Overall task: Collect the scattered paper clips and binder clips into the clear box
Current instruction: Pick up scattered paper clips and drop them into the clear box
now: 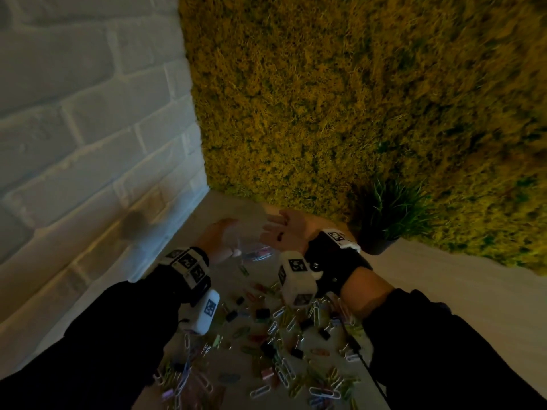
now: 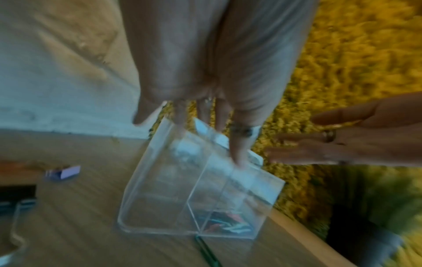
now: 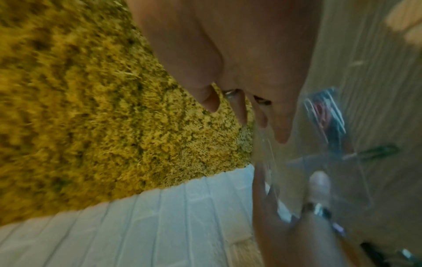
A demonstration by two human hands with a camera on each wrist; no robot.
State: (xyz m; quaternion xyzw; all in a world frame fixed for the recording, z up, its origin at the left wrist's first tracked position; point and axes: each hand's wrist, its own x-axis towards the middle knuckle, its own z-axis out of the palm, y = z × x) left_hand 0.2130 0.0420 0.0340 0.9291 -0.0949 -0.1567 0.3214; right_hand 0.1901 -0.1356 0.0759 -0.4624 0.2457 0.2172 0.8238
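The left hand (image 2: 205,75) grips the clear box (image 2: 196,195) by its far wall, tilting it on the bench (image 2: 68,225) near the moss wall (image 1: 355,99). The right hand (image 1: 285,230) hovers beside it, fingers spread, empty. Paper clips (image 1: 284,377) and binder clips (image 1: 262,313) lie scattered nearer the person.

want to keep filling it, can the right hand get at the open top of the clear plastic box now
Probably yes. The right hand hangs open beside the clear plastic box, nothing between them. The left hand grips only the box's far wall, so most of the opening looks free.
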